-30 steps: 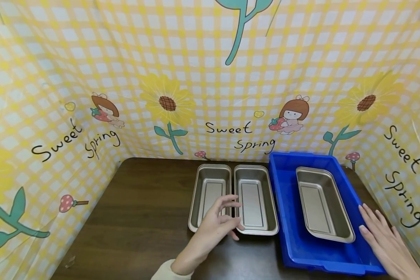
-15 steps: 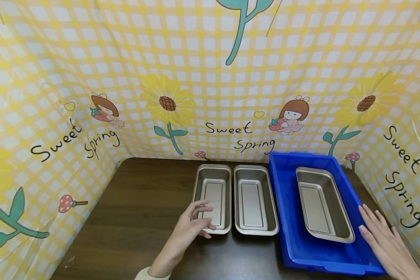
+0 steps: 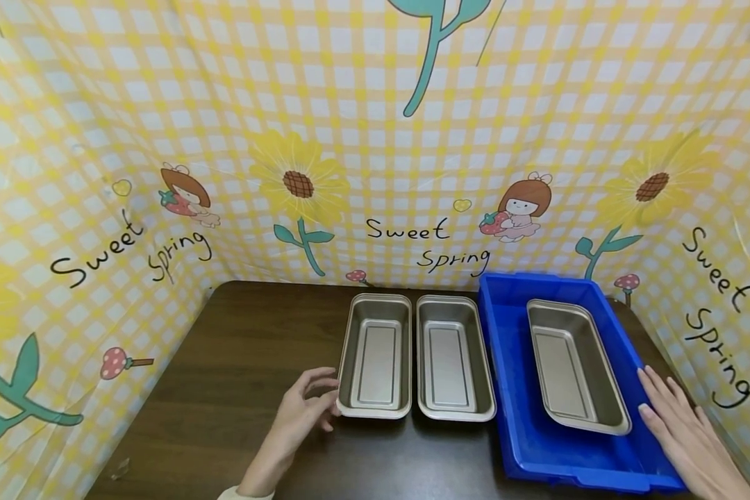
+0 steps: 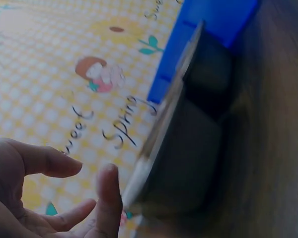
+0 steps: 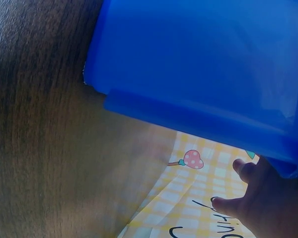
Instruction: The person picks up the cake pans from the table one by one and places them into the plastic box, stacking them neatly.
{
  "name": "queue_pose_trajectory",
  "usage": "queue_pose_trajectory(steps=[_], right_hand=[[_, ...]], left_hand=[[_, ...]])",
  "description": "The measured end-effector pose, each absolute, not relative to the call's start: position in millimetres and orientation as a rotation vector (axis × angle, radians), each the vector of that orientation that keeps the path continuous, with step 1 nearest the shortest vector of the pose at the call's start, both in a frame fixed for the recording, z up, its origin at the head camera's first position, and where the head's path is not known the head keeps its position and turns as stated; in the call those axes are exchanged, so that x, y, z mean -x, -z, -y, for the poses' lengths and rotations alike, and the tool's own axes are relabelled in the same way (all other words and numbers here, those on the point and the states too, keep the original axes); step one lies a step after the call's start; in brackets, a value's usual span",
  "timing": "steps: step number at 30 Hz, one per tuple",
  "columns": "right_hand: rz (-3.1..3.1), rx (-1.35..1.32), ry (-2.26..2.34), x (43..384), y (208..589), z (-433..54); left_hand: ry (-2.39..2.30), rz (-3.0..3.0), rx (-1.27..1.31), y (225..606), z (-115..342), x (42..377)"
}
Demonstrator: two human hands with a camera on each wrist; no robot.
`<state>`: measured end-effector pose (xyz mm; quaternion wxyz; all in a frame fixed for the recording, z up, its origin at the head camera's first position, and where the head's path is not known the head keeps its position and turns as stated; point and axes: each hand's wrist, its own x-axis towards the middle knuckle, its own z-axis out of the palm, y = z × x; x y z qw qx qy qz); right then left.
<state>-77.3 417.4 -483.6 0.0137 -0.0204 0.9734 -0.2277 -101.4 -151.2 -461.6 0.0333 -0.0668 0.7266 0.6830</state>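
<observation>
Two metal loaf pans stand side by side on the dark wood table: a left pan (image 3: 378,364) and a middle pan (image 3: 453,364). A third loaf pan (image 3: 562,371) sits inside a blue plastic tray (image 3: 519,423) at the right. My left hand (image 3: 301,406) hovers at the near left corner of the left pan, fingers loosely bent. In the left wrist view a gap shows between its thumb and fingers, just off the pan's side (image 4: 188,153). My right hand (image 3: 687,423) rests on the tray's right rim with fingers extended; the right wrist view shows it against the tray wall (image 5: 198,59).
A yellow checked cloth (image 3: 412,160) with flower prints rises behind the table and on both sides. The wood tabletop (image 3: 250,361) extends to the left of the pans. A small clear scrap (image 3: 120,469) lies near the table's left front edge.
My left hand has moved left, from over the gap between the two pans, across the left pan, to its outer left side. The pans, the tray and my right hand stay put.
</observation>
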Motion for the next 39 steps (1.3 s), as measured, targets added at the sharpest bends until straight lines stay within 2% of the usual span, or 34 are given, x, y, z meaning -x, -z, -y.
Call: queue_pose_trajectory(steps=[9,16,39], right_hand=[[-3.024,0.061,0.709,77.4,483.6,-417.6],[-3.005,0.06,0.727,76.4,483.3,-418.2],[-3.053,0.084,0.752,76.2,486.0,-418.6]], left_hand=[[-2.065,-2.266,0.268,492.1,160.8,105.6],[-2.194,-2.028,0.163,507.7,154.7,107.1],[-2.336,-1.741,0.037,516.7,147.7,109.9]])
